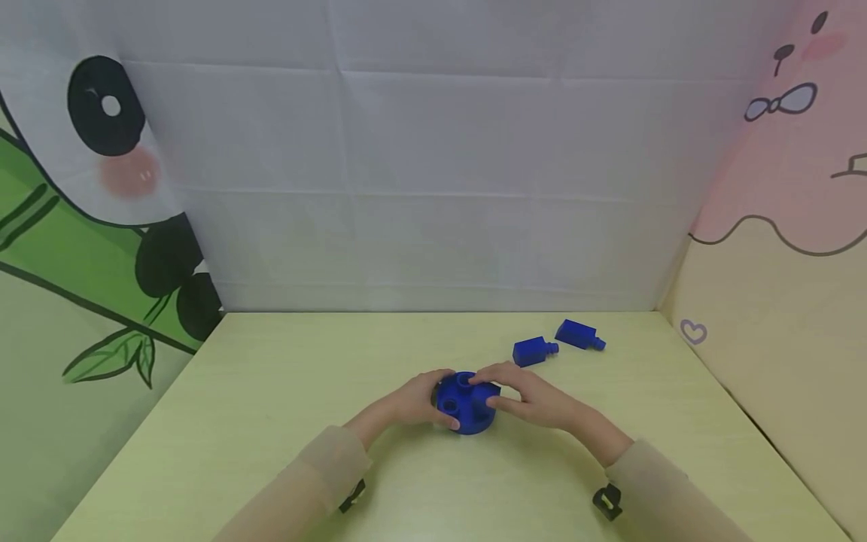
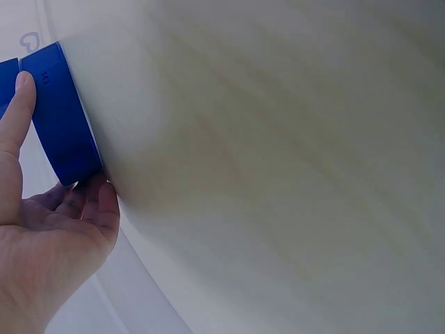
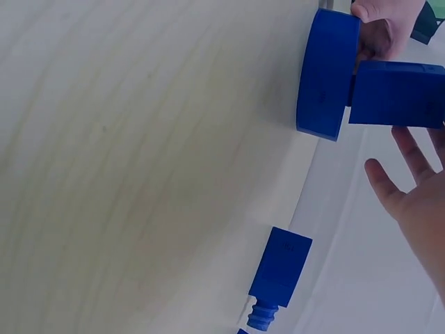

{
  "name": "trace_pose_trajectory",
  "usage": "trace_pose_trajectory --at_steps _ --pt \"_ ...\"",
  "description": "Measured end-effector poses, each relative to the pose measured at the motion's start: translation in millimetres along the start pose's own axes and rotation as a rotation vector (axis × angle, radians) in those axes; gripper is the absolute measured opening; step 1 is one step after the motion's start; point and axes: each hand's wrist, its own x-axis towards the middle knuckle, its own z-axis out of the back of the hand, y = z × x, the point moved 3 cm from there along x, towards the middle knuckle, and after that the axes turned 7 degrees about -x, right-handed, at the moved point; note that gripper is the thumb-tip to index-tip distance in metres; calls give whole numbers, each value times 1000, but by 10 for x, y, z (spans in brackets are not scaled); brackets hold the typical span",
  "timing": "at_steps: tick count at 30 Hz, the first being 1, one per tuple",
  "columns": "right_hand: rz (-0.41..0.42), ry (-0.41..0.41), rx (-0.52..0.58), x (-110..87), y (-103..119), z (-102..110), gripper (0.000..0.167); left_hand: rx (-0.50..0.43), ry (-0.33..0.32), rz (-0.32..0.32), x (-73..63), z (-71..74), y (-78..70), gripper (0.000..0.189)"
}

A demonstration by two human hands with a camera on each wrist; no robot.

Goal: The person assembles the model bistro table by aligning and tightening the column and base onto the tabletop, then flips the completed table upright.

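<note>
A round blue base (image 1: pixel 466 421) with raised round sockets lies on the table, and my left hand (image 1: pixel 416 397) grips its left side. In the left wrist view the left thumb presses the base's side (image 2: pixel 66 125), with the other fingers (image 2: pixel 108 209) curled under it. A blue block (image 3: pixel 396 94) stands upright on the base, attached by a narrow neck. My right hand (image 1: pixel 535 397) holds this block between thumb and fingers from the right. In the right wrist view, fingers (image 3: pixel 410 153) pass behind the block; its top end is cut off by the frame.
Two more blue blocks with threaded necks, one nearer (image 1: pixel 530 351) and one farther (image 1: pixel 577 334), lie at the back right. A pale wooden-looking table (image 1: pixel 284 361) meets a white cloth wall (image 1: pixel 433 226) behind. Cartoon-printed side panels flank it.
</note>
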Motion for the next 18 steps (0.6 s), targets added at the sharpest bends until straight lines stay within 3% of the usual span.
trace_pose_trajectory --at_steps 6,13,18 --pt "-93 -107 -41 78 -16 -90 33 9 -1 -2 6 1 6 90" --pt "-362 -262 -78 225 13 -185 32 -19 10 -29 10 20 20 88" --pt "-514 -291 -37 274 23 -235 30 -23 20 -35 25 7 45 87"
